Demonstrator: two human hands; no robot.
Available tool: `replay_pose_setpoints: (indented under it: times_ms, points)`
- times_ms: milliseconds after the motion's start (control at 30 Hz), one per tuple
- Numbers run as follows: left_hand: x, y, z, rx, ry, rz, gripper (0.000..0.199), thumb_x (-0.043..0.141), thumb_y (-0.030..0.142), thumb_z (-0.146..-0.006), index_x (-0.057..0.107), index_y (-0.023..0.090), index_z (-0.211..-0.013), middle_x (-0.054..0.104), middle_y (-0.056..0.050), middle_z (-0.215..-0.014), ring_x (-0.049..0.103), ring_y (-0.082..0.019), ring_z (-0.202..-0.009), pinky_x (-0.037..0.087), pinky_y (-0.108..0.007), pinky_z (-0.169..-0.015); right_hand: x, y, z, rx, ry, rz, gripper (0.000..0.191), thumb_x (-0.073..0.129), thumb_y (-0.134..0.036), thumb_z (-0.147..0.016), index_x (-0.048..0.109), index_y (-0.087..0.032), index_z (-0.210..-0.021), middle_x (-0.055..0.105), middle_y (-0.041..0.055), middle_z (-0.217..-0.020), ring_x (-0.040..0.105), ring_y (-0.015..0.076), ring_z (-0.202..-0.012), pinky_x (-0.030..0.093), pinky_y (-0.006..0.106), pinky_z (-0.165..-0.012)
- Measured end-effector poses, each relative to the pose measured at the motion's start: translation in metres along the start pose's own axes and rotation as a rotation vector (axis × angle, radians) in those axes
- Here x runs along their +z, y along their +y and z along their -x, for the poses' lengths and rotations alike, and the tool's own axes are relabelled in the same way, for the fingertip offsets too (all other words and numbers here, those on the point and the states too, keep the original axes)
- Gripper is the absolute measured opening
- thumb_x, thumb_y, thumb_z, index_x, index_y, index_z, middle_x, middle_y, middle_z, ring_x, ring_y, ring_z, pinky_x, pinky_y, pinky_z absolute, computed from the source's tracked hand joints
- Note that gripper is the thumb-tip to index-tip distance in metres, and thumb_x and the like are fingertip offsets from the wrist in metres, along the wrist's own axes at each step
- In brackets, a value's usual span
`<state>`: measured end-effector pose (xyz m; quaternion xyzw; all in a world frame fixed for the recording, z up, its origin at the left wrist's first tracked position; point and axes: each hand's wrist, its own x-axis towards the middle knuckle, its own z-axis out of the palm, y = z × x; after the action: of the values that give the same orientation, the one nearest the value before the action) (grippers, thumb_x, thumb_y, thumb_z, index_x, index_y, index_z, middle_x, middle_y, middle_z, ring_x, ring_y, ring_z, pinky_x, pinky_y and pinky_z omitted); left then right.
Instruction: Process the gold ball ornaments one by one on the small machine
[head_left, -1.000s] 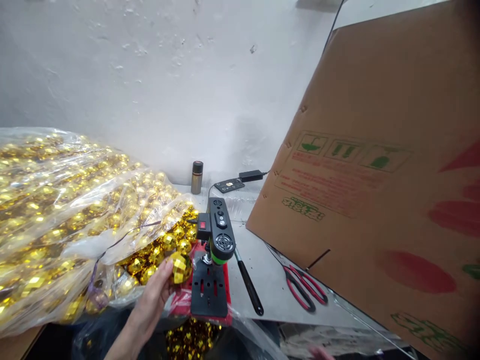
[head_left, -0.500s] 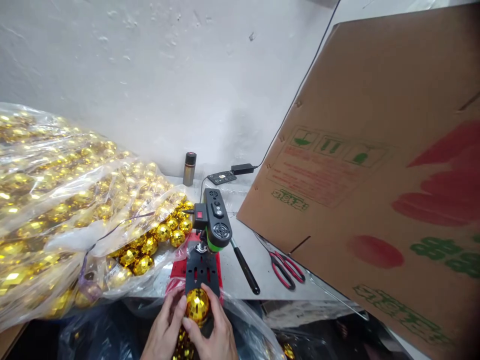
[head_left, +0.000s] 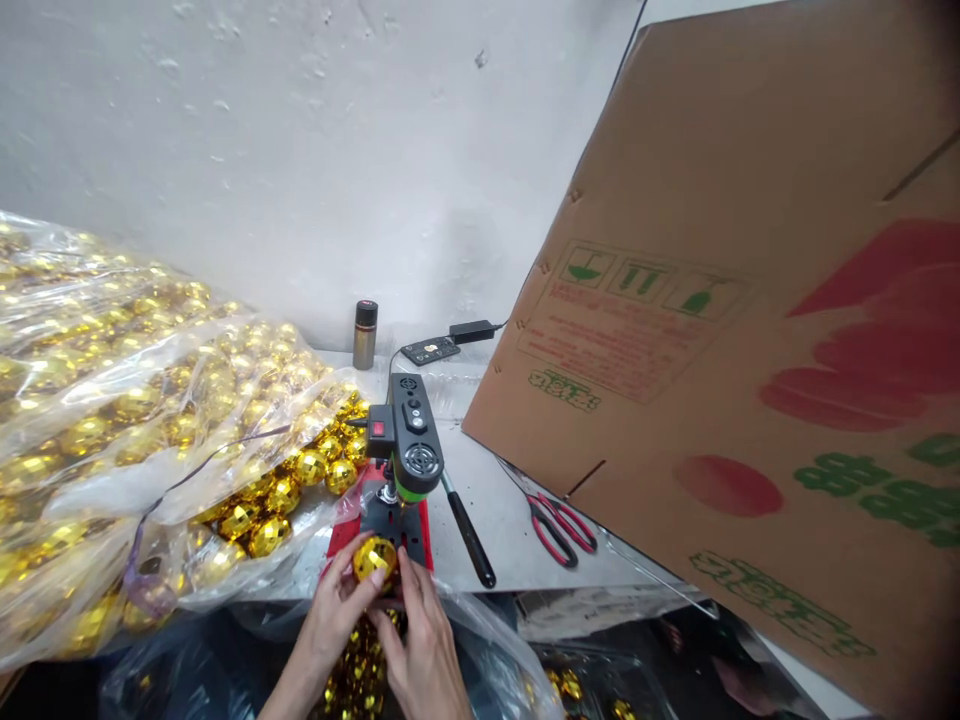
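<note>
A shiny gold mirror ball (head_left: 375, 558) sits in my left hand (head_left: 330, 610), gripped between thumb and fingers. Right beside it is my right hand (head_left: 424, 630), thumb and fingers apart around a dark gap; whether a fingertip touches the ball I cannot tell. Just beyond both hands stands a small black machine (head_left: 415, 440) with a red switch and a green lower rim, mounted over a black slotted plate (head_left: 386, 525) on a red base (head_left: 426, 535). More gold balls (head_left: 364, 665) show below my hands, in a clear plastic bag (head_left: 495, 640).
A big clear bag of gold balls (head_left: 150, 400) fills the left. At right leans a large cardboard box (head_left: 675, 200). Red-handled scissors (head_left: 559, 530), a black-handled rod (head_left: 472, 540), a spray can (head_left: 365, 335) and a power adapter (head_left: 472, 331) lie or stand around the machine.
The ball has moved up and slightly left, nearer the machine. My right hand's fingers have shifted away from its side, while my left hand keeps its hold. The whole view has shifted slightly.
</note>
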<state>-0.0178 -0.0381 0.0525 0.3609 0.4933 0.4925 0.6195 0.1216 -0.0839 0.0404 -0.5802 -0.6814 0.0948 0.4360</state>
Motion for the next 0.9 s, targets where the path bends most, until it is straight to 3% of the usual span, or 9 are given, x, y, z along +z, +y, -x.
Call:
replay_pose_setpoints:
  times_ms: [133, 233, 333, 500, 567, 700, 900]
  points:
    - [0.002, 0.013, -0.017, -0.076, 0.159, -0.009, 0.093, 0.087, 0.078, -0.062, 0.069, 0.019, -0.132, 0.082, -0.007, -0.098, 0.077, -0.028, -0.081, 0.063, -0.037, -0.069, -0.014, 0.004, -0.002, -0.028, 0.026, -0.039, 0.043, 0.057, -0.021, -0.102, 0.067, -0.022, -0.143, 0.079, 0.0117, -0.128, 0.081, 0.0236, -0.110, 0.066, 0.030, -0.096]
    - [0.007, 0.013, -0.028, -0.010, 0.222, -0.051, 0.089, 0.088, 0.079, -0.055, 0.072, 0.019, -0.119, 0.082, -0.006, -0.094, 0.077, -0.030, -0.090, 0.061, -0.035, -0.073, -0.026, 0.018, 0.005, -0.004, -0.022, -0.036, 0.038, 0.056, -0.027, -0.106, 0.069, -0.021, -0.141, 0.079, 0.0129, -0.128, 0.083, 0.0226, -0.104, 0.066, 0.028, -0.093]
    - [0.014, 0.008, -0.036, 0.097, 0.250, -0.127, 0.083, 0.087, 0.081, -0.054, 0.072, 0.020, -0.109, 0.081, -0.007, -0.097, 0.076, -0.030, -0.096, 0.059, -0.035, -0.079, -0.025, 0.034, 0.022, 0.032, 0.013, -0.035, 0.035, 0.054, -0.034, -0.108, 0.073, -0.023, -0.136, 0.079, 0.0124, -0.127, 0.083, 0.0227, -0.102, 0.068, 0.027, -0.088]
    - [0.019, 0.004, -0.036, 0.199, 0.221, -0.483, 0.076, 0.076, 0.079, -0.072, 0.072, 0.020, -0.120, 0.066, 0.003, -0.068, 0.065, -0.023, -0.066, 0.051, -0.035, -0.067, -0.005, 0.043, 0.054, 0.103, 0.132, -0.038, 0.040, 0.047, -0.045, -0.110, 0.075, -0.025, -0.131, 0.080, 0.0113, -0.122, 0.083, 0.0206, -0.085, 0.069, 0.027, -0.082]
    - [0.019, 0.007, -0.034, 0.246, 0.204, -0.613, 0.066, 0.074, 0.070, -0.078, 0.071, 0.022, -0.123, 0.069, 0.002, -0.073, 0.067, -0.025, -0.070, 0.053, -0.038, -0.071, -0.001, 0.040, 0.062, 0.119, 0.155, -0.045, 0.039, 0.047, -0.045, -0.109, 0.075, -0.027, -0.130, 0.081, 0.0102, -0.117, 0.082, 0.0201, -0.078, 0.069, 0.027, -0.076]
    - [0.018, 0.007, -0.035, 0.408, 0.165, -0.693, 0.048, 0.072, 0.053, -0.079, 0.071, 0.025, -0.118, 0.080, -0.008, -0.112, 0.074, -0.033, -0.104, 0.056, -0.047, -0.095, -0.013, 0.027, 0.060, 0.134, 0.173, -0.041, 0.032, 0.055, -0.040, -0.106, 0.078, -0.030, -0.127, 0.082, 0.0080, -0.113, 0.080, 0.0181, -0.070, 0.068, 0.023, -0.067]
    - [0.012, -0.002, -0.045, 0.544, 0.014, -0.800, 0.046, 0.072, 0.041, -0.078, 0.073, 0.025, -0.121, 0.081, -0.010, -0.120, 0.070, -0.037, -0.116, 0.050, -0.055, -0.107, -0.074, 0.010, 0.009, 0.058, 0.218, 0.004, 0.031, 0.058, -0.037, -0.107, 0.076, -0.029, -0.131, 0.081, 0.0084, -0.116, 0.083, 0.0191, -0.086, 0.068, 0.023, -0.078]
